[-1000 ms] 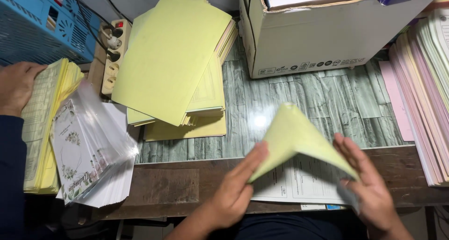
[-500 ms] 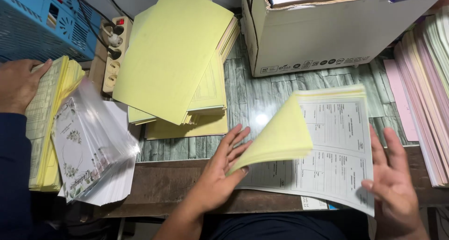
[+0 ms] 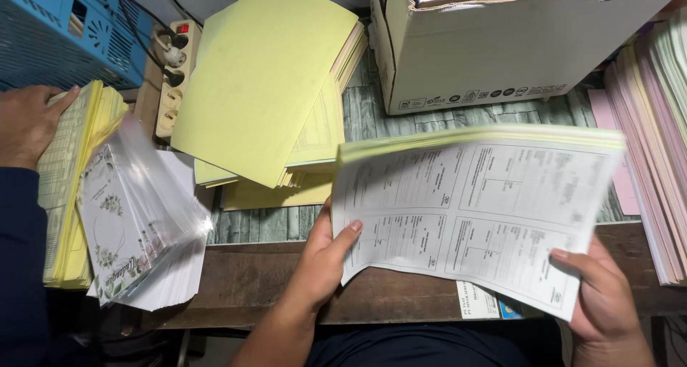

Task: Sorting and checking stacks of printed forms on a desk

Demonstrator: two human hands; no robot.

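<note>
I hold a stack of printed form sheets [image 3: 476, 209], white on top with yellow-green edges, lifted flat above the wooden desk edge. My left hand [image 3: 323, 261] grips its left edge, thumb on top. My right hand [image 3: 600, 295] grips its lower right corner, thumb on the paper. A big pile of yellow sheets [image 3: 265, 88] lies fanned just beyond the stack, to the left.
A white cardboard box [image 3: 501, 49] stands at the back right. Pink and pale paper stacks [image 3: 655, 159] line the right side. At left, another person's hand [image 3: 28, 120] rests on a yellow form pile beside plastic-sleeved floral cards [image 3: 132, 224], a power strip [image 3: 175, 74] and a blue crate [image 3: 57, 31].
The yellow top sheet that was curled up between my hands has been turned over; the stack now lies flat with the white printed side up, raised and held at both edges.
</note>
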